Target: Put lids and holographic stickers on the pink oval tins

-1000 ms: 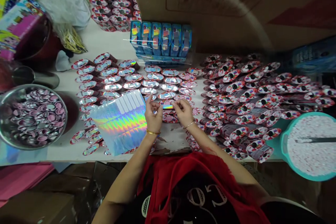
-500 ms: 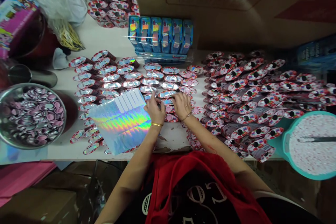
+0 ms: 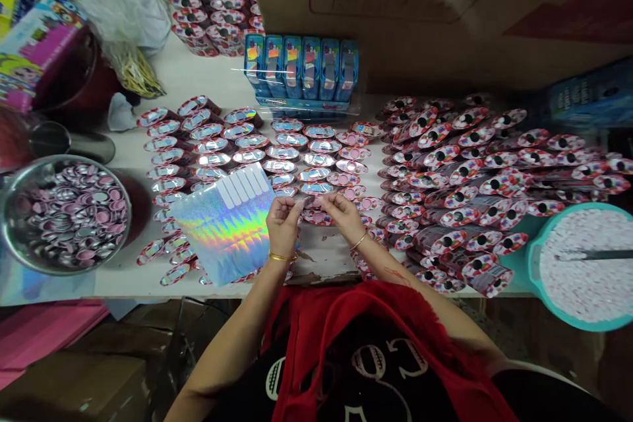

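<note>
My left hand is closed in a pinch, thumb against fingers, on one end of a small shiny strip that looks like a sticker. The fingertips of my right hand pinch at its other end, close to my left. Below and around them stand oval-topped red-and-white containers in rows; several tops carry shiny stickers, others show a pink disc. To the left of my left hand, a holographic sticker sheet lies across some containers, with blank white strips along its upper part.
A metal bowl of small pink-and-silver caps stands left. At right are many containers with dark round holes and a turquoise tub of pale granules. Behind are a blue boxed set and a large cardboard box.
Both hands have drawn back slightly from the container tops and come together. The small strip now shows between their fingertips.
</note>
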The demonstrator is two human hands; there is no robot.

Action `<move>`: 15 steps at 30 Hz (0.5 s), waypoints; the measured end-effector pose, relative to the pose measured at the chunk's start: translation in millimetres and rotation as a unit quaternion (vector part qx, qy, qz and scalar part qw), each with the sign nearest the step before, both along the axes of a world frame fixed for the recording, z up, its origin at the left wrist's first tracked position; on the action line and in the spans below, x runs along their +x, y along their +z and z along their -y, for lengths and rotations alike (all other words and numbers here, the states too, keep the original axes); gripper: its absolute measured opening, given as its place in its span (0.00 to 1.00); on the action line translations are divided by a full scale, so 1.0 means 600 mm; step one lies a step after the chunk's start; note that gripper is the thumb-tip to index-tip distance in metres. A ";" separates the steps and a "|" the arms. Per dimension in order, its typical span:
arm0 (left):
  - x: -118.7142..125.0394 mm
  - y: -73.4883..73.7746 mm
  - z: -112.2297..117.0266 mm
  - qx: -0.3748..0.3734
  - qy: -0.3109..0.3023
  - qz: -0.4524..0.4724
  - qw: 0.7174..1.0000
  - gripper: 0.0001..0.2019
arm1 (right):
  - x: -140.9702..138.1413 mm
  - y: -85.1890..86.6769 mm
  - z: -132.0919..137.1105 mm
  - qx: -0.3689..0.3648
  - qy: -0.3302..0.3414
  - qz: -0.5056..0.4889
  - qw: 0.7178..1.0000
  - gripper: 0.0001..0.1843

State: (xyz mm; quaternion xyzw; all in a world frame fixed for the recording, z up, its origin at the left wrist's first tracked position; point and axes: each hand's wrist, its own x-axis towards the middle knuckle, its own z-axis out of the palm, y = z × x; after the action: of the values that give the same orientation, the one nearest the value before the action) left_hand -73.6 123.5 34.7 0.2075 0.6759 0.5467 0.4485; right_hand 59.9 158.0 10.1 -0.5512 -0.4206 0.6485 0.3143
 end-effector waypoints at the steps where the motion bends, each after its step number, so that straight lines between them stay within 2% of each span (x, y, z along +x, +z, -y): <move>1: 0.002 -0.005 0.003 -0.008 0.004 0.018 1.000 0.14 | -0.001 -0.001 0.005 -0.017 -0.012 -0.013 1.000 0.21; 3: 0.004 -0.018 0.007 -0.028 0.010 0.038 0.999 0.14 | 0.001 -0.004 0.009 -0.018 -0.042 -0.007 0.999 0.19; 6: 0.007 -0.033 0.007 -0.053 0.017 0.036 0.998 0.13 | 0.012 -0.008 0.006 0.016 -0.054 0.033 0.998 0.18; 11: 0.017 -0.024 0.001 -0.032 0.025 0.081 0.996 0.13 | 0.025 -0.008 0.004 0.134 -0.037 0.182 0.973 0.18; 13: 0.020 -0.020 0.000 -0.029 0.018 0.103 0.994 0.14 | 0.024 -0.011 0.006 0.134 -0.012 0.178 0.975 0.18; 15: 0.019 -0.025 0.001 -0.034 0.004 0.075 0.997 0.13 | 0.021 -0.017 0.008 0.113 0.005 0.150 0.982 0.18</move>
State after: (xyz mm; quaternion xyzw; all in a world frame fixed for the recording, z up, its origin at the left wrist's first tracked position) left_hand -62.2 122.7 19.9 0.1480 0.6590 0.5395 0.5027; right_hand 72.5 153.3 -0.3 -0.6012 -0.5361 0.5081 0.3050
